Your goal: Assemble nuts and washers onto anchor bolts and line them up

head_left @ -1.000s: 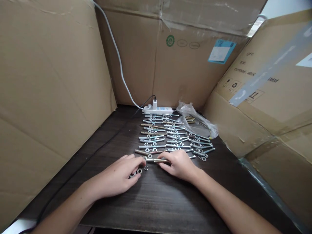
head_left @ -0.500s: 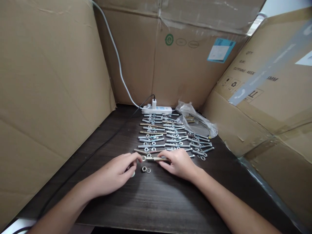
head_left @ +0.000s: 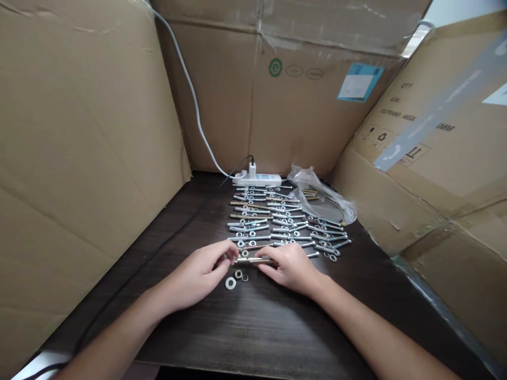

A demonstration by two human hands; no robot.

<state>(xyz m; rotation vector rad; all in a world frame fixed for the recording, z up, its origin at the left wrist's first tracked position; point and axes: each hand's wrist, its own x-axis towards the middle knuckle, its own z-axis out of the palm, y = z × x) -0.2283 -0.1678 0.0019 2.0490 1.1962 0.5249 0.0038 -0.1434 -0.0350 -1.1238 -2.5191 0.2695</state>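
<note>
Across the left of the dark tabletop (head_left: 190,338), black cable (head_left: 158,246) trailing close past the left forearm (head_left: 130,322): could snag on a careless elbow, dragging at the plugged end. Next along, left hand (head_left: 202,272), thumb and forefinger curled in at the left end of a brass-toned anchor bolt (head_left: 246,260). Impossible to tell whether pinching some small part or merely steadying. Tricky spot: risk of a small piece slipping out unseen, masked by the knuckles.

Just nearer the table edge, loose on the wood, flat washer (head_left: 227,285), then hex nut (head_left: 235,275), then thin ring washer (head_left: 242,278), bunched close. Easy to sweep astray with a dropping wrist, the light ring especially.

Now the anchor bolt itself, lying between both hands, just in front of the rows of steel bolts and washers (head_left: 251,238). Maybe two pieces side by side; too small to be sure. Round-looking, so apt to twist or roll under a loose grip.

On to the right hand (head_left: 291,266), thumb and fingertips pinched onto the shank. Too hard a push forward, and goodbye straight rows. Far right, crumpled plastic bag (head_left: 346,211), well apart, little danger unless nudged.
</note>
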